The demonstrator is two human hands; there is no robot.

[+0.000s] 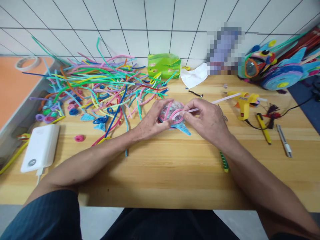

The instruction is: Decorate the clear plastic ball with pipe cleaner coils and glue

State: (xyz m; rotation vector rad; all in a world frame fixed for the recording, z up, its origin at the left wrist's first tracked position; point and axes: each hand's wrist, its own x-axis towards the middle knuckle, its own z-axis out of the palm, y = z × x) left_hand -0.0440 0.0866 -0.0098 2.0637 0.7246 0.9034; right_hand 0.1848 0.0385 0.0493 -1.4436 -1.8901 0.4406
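Note:
A small rounded craft piece (165, 115) with a clear, shiny body, pink strips across it and a light blue pointed fin (183, 128) is held above the table. My left hand (155, 115) wraps round its left side, thumb along the near edge. Between the thumb and fingers of my right hand (203, 115) is a pale pink pipe cleaner (226, 98), pinched close to the pink loop on the craft piece. Its long end sticks out to the right behind the hand. My fingers hide part of the craft piece's underside.
Loose pipe cleaners (100, 78) heap at the back left. A white power bank (41, 146) lies front left. Right of my hands are a yellow glue gun (243, 105), a yellow cutter (263, 128), a grey knife (284, 140) and colourful fish crafts (285, 75). A green tissue pack (164, 66) stands behind.

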